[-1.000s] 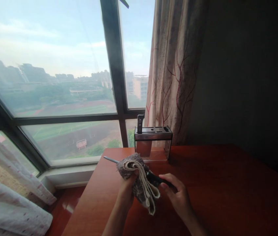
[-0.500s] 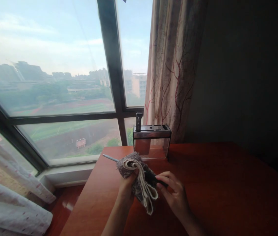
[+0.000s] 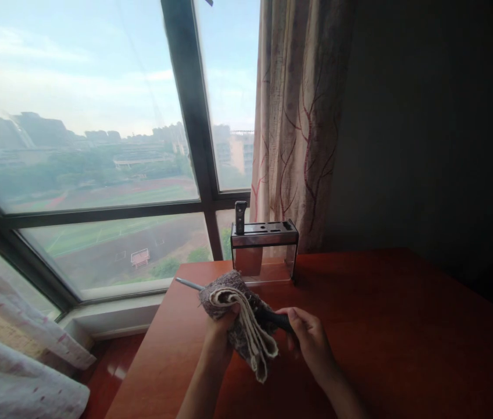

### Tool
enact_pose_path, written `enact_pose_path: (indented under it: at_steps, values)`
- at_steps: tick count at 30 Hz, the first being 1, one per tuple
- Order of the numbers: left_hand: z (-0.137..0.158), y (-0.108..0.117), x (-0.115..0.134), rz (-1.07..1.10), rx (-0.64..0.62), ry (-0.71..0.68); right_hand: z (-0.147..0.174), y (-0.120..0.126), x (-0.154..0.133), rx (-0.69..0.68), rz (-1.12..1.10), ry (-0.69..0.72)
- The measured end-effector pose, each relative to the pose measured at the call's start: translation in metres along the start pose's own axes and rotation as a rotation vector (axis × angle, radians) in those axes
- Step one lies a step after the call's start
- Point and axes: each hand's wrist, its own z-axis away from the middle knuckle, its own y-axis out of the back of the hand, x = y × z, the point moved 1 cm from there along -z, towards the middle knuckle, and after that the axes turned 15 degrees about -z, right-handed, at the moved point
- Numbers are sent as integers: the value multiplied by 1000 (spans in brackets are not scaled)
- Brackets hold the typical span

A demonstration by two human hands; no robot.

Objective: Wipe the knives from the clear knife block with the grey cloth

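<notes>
Rod (image 3: 185, 284) is wrapped in cloth (image 3: 240, 320), gripped by left hand (image 3: 218, 336); handle (image 3: 278, 318) clasped by right hand (image 3: 311, 340). Near tabletop's window edge, slipping cloth could bare its tip.

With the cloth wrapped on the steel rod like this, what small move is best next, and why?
Probably slide the cloth toward the tip of the sharpening rod. The left hand pinches the cloth around the rod near its black handle, which the right hand holds, and the tip end sticks out bare over the wooden table.
</notes>
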Motion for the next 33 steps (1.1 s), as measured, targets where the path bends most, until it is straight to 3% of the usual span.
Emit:
enact_pose_path:
  at_steps: [7,15,20,28,33]
  values:
    - [-11,12,-5,5,35,-29,0,6,-5,59,-20,7]
    - [-11,19,10,4,76,-29,-5,22,-8,145,-13,78]
    - [-10,17,9,14,65,-60,-5,25,-10,74,92,196]
    - [-9,7,-18,1,-9,49,2,11,-13,-7,252,266]
    - [-6,-1,-25,10,-25,38,2,6,-9,-49,192,187]
